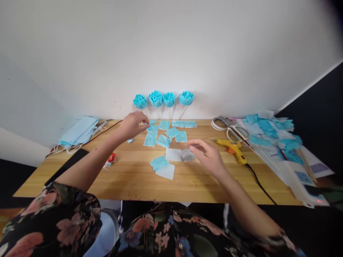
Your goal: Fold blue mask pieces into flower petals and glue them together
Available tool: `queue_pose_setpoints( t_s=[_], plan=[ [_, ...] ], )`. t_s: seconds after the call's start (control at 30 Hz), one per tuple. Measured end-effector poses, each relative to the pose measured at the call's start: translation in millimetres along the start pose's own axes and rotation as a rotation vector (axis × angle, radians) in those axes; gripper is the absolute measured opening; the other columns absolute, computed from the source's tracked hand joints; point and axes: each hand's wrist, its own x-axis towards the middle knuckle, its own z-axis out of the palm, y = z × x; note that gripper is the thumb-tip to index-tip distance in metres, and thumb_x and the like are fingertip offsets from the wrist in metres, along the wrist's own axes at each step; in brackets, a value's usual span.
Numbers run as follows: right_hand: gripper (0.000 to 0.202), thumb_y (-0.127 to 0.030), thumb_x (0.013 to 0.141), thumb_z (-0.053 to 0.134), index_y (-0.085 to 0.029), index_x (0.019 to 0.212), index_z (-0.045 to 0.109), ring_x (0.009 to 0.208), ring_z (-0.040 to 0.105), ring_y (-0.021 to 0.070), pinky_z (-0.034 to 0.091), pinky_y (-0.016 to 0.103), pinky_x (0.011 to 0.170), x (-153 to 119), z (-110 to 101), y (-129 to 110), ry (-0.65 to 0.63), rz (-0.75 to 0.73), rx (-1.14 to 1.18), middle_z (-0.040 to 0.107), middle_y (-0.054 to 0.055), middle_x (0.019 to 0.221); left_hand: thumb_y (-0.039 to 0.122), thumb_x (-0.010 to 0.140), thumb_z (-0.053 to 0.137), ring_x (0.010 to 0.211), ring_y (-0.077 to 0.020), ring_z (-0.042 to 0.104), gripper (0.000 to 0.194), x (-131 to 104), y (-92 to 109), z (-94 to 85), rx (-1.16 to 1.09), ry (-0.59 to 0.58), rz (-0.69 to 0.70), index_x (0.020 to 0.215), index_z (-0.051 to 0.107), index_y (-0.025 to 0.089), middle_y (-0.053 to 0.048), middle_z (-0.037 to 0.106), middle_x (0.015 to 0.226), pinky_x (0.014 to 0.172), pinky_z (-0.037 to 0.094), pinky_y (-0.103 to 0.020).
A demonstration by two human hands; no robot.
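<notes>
My left hand [133, 124] reaches to the back left of the wooden table, thumb and forefinger brought together beside a blue fabric piece [151, 122]. Whether anything is in that pinch is too small to see. Over the right end of the layout, my right hand [207, 156] hovers with its fingers loosely stretched, partly covering a whitish fabric piece [187, 155]. Another white piece [173, 155] lies beside it. Several blue rectangles, such as this blue piece [163, 141], are spread between the hands. Closer to me, a blue piece [159, 162] overlaps a white piece [166, 171].
Blue fabric flowers [155, 99] on thin sticks lean against the wall. Stacked face masks [79, 131] lie left, near a red-and-white crumpled item [110, 160]. To the right are a yellow glue gun [232, 148] with its cord, scissors [235, 131] and heaped blue scraps [268, 128].
</notes>
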Motion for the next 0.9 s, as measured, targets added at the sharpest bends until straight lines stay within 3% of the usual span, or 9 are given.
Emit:
queue_pose_setpoints(
  t_s=[0.17,0.43,0.53,0.67,0.83,0.9],
  plan=[
    [0.016,-0.027,0.083,0.062,-0.022,0.099,0.064,0.095,0.068,0.0184,0.054,0.032,0.079,52.4,40.0,-18.4,-0.078,-0.146,0.114,0.074,0.005,0.103,0.026,0.090,0.062,0.084,-0.0212,0.062,0.011,-13.6,46.2,-8.5,0.020,0.083,0.250,0.086,0.068,0.019,-0.005,0.070,0.086,0.080,0.044,-0.035],
    [0.009,-0.024,0.080,0.063,-0.022,0.087,0.057,0.073,0.060,0.0122,0.045,0.027,0.068,61.7,52.5,-21.9,-0.148,-0.177,0.215,0.068,-0.001,0.082,0.022,0.088,0.062,0.087,-0.0227,0.062,0.008,-17.1,62.5,-3.2,-0.008,0.056,0.255,0.086,0.068,0.018,-0.007,0.070,0.087,0.080,0.044,-0.037],
    [0.011,-0.024,0.078,0.063,-0.022,0.087,0.057,0.069,0.057,0.0112,0.042,0.027,0.065,62.4,54.0,-18.4,-0.136,-0.146,0.282,0.064,-0.003,0.077,0.026,0.086,0.064,0.084,-0.0196,0.063,0.011,-16.4,64.1,-3.4,-0.254,0.042,0.158,0.092,0.069,0.018,-0.005,0.070,0.088,0.079,0.047,-0.034],
    [0.017,-0.028,0.076,0.066,-0.022,0.089,0.057,0.066,0.055,0.0115,0.042,0.027,0.064,62.4,52.8,-9.9,-0.091,-0.074,0.411,0.061,-0.004,0.074,0.040,0.086,0.063,0.086,-0.0180,0.064,0.030,-24.8,65.7,-1.3,-0.722,0.063,-0.120,0.104,0.067,0.017,-0.006,0.072,0.095,0.078,0.050,-0.031],
    [0.024,-0.029,0.074,0.069,-0.021,0.095,0.059,0.070,0.058,0.0120,0.044,0.028,0.068,60.8,50.5,-3.1,-0.046,-0.011,0.541,0.063,-0.003,0.078,0.046,0.081,0.067,0.078,-0.0165,0.060,0.030,-46.1,73.3,22.7,-0.888,-0.031,-0.334,0.091,0.069,0.018,-0.004,0.070,0.085,0.074,0.048,-0.030],
    [0.025,-0.029,0.074,0.070,-0.022,0.096,0.060,0.071,0.059,0.0118,0.045,0.028,0.070,60.1,50.7,-2.2,-0.032,0.000,0.554,0.064,-0.003,0.079,0.046,0.076,0.071,0.076,-0.0153,0.058,0.030,-51.9,77.3,35.1,-0.966,-0.016,-0.384,0.086,0.068,0.018,-0.003,0.068,0.082,0.074,0.047,-0.030]
  ],
)
